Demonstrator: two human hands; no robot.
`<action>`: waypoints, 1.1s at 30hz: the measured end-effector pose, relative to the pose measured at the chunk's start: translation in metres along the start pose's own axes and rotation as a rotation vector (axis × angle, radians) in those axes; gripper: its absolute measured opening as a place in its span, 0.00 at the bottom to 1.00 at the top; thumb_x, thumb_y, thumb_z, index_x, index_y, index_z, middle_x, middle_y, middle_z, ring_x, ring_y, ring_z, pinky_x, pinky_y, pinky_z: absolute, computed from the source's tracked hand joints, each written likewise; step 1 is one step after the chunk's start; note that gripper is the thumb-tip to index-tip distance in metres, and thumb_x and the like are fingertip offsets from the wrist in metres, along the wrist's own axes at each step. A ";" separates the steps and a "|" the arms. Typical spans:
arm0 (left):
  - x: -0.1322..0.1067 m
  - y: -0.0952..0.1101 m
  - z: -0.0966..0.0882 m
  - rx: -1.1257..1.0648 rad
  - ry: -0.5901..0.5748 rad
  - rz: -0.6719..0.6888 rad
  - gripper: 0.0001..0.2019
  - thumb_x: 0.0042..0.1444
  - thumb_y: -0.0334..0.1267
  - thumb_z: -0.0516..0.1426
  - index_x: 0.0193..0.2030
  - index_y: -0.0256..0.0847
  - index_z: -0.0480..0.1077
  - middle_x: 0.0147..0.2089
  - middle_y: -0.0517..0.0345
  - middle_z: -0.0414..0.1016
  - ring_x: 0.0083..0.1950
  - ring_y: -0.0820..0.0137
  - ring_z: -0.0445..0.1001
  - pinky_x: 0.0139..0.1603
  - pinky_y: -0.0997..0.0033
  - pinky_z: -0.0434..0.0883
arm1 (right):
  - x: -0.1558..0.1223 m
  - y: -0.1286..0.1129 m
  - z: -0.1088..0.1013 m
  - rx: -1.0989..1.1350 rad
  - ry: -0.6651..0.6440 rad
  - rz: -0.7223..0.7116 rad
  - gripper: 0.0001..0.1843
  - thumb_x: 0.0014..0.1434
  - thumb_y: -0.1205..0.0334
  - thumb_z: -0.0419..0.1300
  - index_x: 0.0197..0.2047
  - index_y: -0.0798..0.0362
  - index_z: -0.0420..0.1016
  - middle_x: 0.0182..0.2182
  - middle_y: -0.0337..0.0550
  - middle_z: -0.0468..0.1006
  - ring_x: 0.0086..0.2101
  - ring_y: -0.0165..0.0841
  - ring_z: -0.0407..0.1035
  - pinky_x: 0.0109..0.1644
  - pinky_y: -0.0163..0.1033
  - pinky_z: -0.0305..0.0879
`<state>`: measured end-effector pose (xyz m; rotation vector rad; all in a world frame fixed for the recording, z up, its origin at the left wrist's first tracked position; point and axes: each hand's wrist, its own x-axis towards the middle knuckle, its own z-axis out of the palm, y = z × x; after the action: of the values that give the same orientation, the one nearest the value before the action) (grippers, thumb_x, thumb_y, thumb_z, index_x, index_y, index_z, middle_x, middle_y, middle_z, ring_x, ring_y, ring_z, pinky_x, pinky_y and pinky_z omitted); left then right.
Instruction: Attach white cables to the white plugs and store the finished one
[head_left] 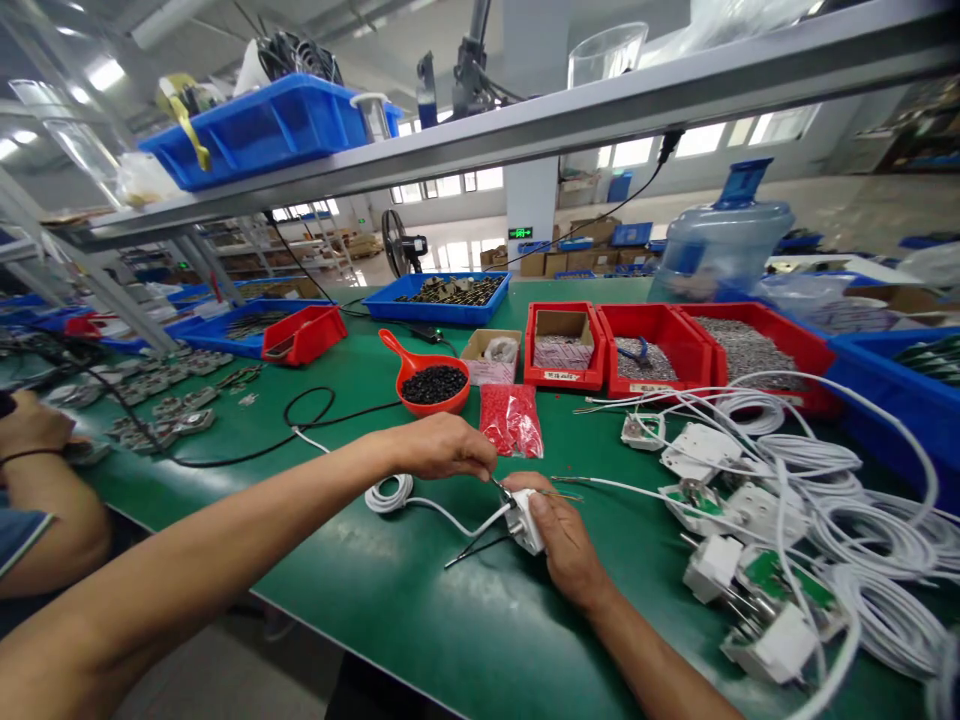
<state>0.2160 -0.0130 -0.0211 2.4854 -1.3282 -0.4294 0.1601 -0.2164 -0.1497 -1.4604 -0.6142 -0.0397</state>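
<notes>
My right hand is wrapped round a white plug housing, holding it above the green bench. A white cable runs from the housing to a small coil on the left, and a thin black lead sticks out below it. Just over the housing's upper edge, my left hand is closed in a pinch. Something small and dark shows under its fingertips, too small to name. Behind my hands lie an orange scoop of black pieces and a clear bag of red pieces.
To the right, several white plug parts with coiled white cables crowd the bench. Red bins and a blue tray stand behind. A shelf crosses overhead. Another person's arm is at far left.
</notes>
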 end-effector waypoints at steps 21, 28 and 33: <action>-0.001 0.000 0.087 -1.170 0.189 -0.356 0.20 0.55 0.52 0.59 0.32 0.33 0.65 0.22 0.61 0.67 0.20 0.81 0.61 0.20 0.85 0.59 | -0.005 0.011 0.004 0.326 0.181 0.157 0.22 0.67 0.45 0.48 0.51 0.52 0.69 0.43 0.47 0.75 0.34 0.34 0.71 0.36 0.36 0.67; 0.004 0.016 0.103 -1.282 0.267 -0.437 0.19 0.55 0.51 0.59 0.32 0.34 0.64 0.21 0.61 0.68 0.17 0.81 0.61 0.17 0.85 0.58 | -0.008 0.015 0.004 0.128 0.207 0.058 0.21 0.69 0.47 0.44 0.53 0.50 0.69 0.48 0.47 0.73 0.43 0.37 0.70 0.41 0.38 0.65; 0.005 0.007 0.102 -1.071 0.239 -0.344 0.20 0.58 0.54 0.55 0.32 0.35 0.63 0.24 0.60 0.68 0.21 0.78 0.64 0.22 0.81 0.62 | -0.007 0.013 0.003 0.047 0.146 0.021 0.20 0.70 0.50 0.42 0.53 0.50 0.69 0.48 0.46 0.72 0.44 0.37 0.69 0.44 0.39 0.65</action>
<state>0.1732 -0.0320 -0.1124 1.7309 -0.3606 -0.6636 0.1576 -0.2139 -0.1645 -1.4044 -0.4777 -0.1142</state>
